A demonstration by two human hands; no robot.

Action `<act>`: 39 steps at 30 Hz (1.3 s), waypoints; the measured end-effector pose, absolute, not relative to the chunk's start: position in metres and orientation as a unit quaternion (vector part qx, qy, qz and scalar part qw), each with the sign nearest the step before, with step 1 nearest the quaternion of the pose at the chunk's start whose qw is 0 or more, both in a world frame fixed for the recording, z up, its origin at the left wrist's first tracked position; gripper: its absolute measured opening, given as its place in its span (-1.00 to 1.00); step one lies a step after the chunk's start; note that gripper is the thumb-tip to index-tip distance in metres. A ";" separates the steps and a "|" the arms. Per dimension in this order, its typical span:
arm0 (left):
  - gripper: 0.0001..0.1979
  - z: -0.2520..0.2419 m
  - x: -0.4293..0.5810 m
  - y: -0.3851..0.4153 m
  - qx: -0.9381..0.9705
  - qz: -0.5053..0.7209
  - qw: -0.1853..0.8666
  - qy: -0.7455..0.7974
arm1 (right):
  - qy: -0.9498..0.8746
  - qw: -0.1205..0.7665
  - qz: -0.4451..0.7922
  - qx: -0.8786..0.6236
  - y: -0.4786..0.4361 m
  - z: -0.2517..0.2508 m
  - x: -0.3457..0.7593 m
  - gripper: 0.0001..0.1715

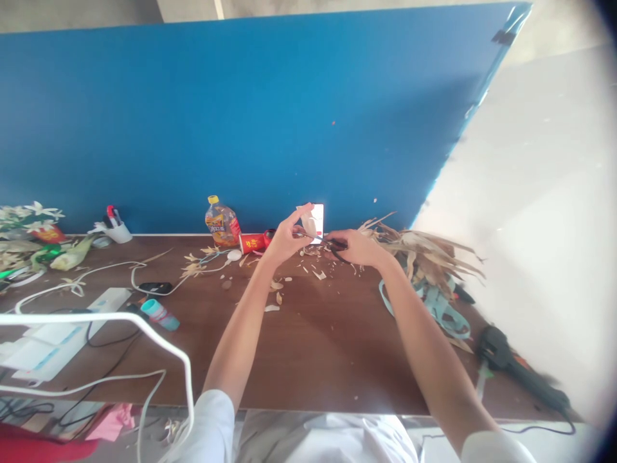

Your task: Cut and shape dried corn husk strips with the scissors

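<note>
Near the back of the brown table (308, 347), my left hand (288, 239) pinches a thin, pale piece of husk (309, 223) that stands up from its fingers. My right hand (354, 247) is closed on black-handled scissors (339, 253), whose blades point left toward the husk piece. Whether the blades touch it is too small to tell. A bright phone screen (318, 220) leans against the blue board behind both hands. Small pale scraps (319, 274) lie on the table below them.
A bottle (222, 222) and a red can (252, 242) stand and lie left of my hands. Dried husks (427, 254) are heaped at the right, with a glue gun (520, 370) nearer the right edge. White cables, a power strip (72, 334) and a cyan-capped tube (160, 314) lie at left.
</note>
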State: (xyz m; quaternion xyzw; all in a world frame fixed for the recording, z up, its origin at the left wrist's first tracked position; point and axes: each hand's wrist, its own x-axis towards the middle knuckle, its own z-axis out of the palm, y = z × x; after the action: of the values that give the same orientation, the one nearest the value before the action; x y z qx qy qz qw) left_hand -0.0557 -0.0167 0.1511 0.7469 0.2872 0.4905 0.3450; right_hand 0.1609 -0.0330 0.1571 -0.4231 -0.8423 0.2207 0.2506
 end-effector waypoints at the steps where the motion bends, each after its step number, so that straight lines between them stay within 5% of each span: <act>1: -0.26 0.151 -0.056 -0.017 0.748 0.490 0.343 0.287 | -0.843 0.249 0.222 -0.423 -0.033 0.158 0.161 -0.61; 39: -0.20 0.148 -0.049 -0.016 0.690 0.560 0.352 0.293 | -0.785 0.324 0.334 -0.408 -0.030 0.149 0.156 -0.57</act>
State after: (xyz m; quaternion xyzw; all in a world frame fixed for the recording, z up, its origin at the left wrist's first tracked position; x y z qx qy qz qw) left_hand -0.0489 -0.0161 0.1479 0.6904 0.2930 0.5602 0.3516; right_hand 0.1555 -0.0300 0.1492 -0.4085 -0.7854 0.3340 0.3237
